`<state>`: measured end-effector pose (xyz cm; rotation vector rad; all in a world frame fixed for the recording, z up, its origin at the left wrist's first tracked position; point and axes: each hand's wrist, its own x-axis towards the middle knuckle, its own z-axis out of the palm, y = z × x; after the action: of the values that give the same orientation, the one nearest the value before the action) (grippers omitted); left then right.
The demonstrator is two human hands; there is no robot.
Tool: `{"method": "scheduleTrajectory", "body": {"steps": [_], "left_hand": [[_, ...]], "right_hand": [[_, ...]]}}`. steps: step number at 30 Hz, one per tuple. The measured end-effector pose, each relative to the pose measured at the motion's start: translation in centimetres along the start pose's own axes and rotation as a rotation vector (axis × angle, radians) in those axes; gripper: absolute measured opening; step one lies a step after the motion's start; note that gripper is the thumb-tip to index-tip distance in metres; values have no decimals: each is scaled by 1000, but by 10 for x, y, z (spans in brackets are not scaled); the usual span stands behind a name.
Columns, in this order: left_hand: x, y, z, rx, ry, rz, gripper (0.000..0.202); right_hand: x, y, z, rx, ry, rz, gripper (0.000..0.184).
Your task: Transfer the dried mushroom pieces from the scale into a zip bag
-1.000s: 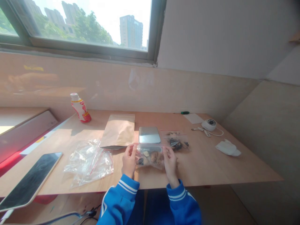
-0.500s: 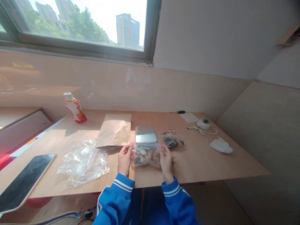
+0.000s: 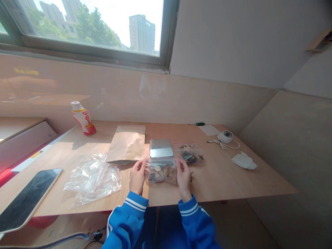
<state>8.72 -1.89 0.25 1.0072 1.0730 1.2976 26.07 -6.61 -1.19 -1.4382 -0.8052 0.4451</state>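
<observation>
My left hand (image 3: pixel 137 176) and my right hand (image 3: pixel 184 180) pinch the top edge of a clear zip bag (image 3: pixel 161 172) on either side, just above the wooden table (image 3: pixel 215 180). The bag holds brown and dark dried pieces, possibly mushrooms. Directly behind it lies a flat silver digital scale (image 3: pixel 161 148). A second zip bag (image 3: pixel 189 155) with dark pieces lies to the right of the scale, close to my right hand. A kraft paper pouch (image 3: pixel 126 143) lies behind my left hand.
Crumpled clear plastic bags (image 3: pixel 92 180) and a tablet (image 3: pixel 28 195) lie to the left. A plastic bottle (image 3: pixel 83 119) stands at the back left. At right are a paper sheet (image 3: pixel 209 130), a white corded device (image 3: pixel 225 137) and a white cloth (image 3: pixel 244 161).
The whole view has shifted slightly as my head moved. My hands still hold the bag at the same spot in front of the scale.
</observation>
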Motion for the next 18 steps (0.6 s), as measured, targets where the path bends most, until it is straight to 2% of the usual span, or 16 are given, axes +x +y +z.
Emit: {"method": "scheduleTrajectory", "body": {"steps": [4, 12, 15, 18], "left_hand": [[-3, 2, 0, 99, 23, 47, 43], [-6, 8, 2, 216, 67, 152, 35], [-7, 9, 4, 165, 37, 118, 35], [-8, 11, 7, 22, -19, 19, 40]], "right_hand": [[-2, -6, 0, 1, 1, 33, 42], [-5, -14, 0, 19, 36, 8, 40], [-4, -12, 0, 42, 45, 18, 40], [-3, -9, 0, 90, 34, 55, 41]]}}
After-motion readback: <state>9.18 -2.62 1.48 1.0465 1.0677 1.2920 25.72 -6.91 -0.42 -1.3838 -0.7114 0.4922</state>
